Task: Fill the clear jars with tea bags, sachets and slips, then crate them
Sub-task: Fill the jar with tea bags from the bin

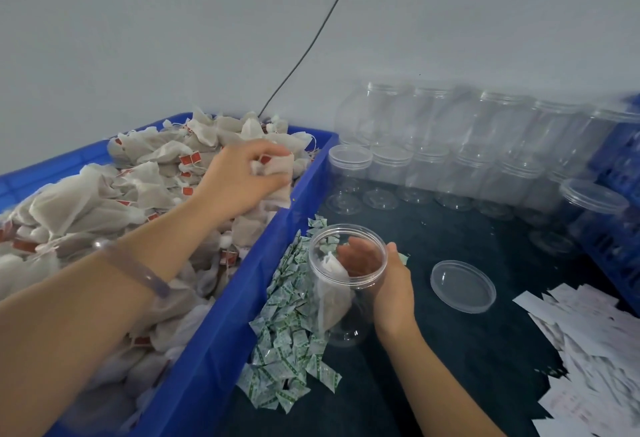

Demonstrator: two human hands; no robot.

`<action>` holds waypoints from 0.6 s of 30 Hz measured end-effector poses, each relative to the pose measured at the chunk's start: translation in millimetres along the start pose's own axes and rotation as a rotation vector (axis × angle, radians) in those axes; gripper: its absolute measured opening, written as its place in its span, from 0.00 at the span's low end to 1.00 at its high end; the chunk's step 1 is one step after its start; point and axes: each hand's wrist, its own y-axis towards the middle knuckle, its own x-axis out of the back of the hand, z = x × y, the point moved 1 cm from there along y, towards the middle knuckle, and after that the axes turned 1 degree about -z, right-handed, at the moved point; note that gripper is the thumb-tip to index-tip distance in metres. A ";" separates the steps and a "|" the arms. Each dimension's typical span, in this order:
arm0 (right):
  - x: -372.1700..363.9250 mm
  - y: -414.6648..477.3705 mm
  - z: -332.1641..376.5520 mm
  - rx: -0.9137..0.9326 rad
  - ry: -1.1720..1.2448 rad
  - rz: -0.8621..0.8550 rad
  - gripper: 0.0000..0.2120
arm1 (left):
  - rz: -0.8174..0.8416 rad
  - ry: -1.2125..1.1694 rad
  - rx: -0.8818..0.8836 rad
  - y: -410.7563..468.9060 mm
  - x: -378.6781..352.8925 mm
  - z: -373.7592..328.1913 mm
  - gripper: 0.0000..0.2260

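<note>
A big blue tray fills the left side and it is heaped with tea bags, so there is plenty of stock. It stands on the dark bench. Along the wall at the back there are two rows of empty jars, all without content, so I judge the task is at an early stage: many jars remain to fill and none is seen inside the blue crate at the right edge. A loose pile of white slips lies at the near right, and a pile of green-printed sachets lies against the outer wall of the tray. The open jar leans over these sachets with its mouth toward the tray; it has a few tea bags inside, and no slip shows inside it. Its lid lies flat on the bench just to the right. The right hand has its grip clamped around this jar, and the left hand has its grip closed on some tea bags above the heap, near the tray's right rim. The way from the heap to the jar crosses only this rim and is short. Open room is mostly in the middle of the bench, while the slips lie close to its near edge.
</note>
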 end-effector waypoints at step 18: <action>2.0 -4.1 -0.3 0.057 -0.063 -0.004 0.27 | 0.336 0.016 -0.138 -18.6 -29.8 -36.2 0.05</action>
